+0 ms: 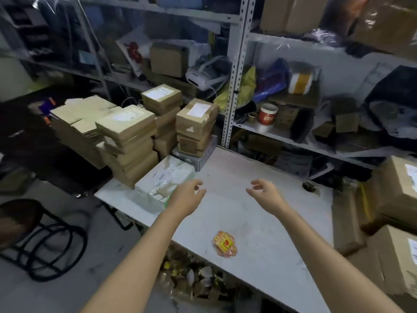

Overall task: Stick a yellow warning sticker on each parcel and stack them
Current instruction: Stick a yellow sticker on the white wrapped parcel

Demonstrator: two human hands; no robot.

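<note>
Hovering over the counter (259, 168), left hand (188, 195) and right hand (265, 192) hold nothing; each grip is loosely curled, fingers apart. Both sit beyond the yellow sticker pile (225, 243), which lies between the forearms. Parcel stacks (128, 141) stand far-left of the pile, so left hand is judged nearer.

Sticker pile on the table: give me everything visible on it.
The sticker pile is a small, loosely fanned heap of flat yellow labels with red markings, print too blurred to read. It lies on the white table near its front edge. The left hand and right hand hover beyond it, not touching.
</note>
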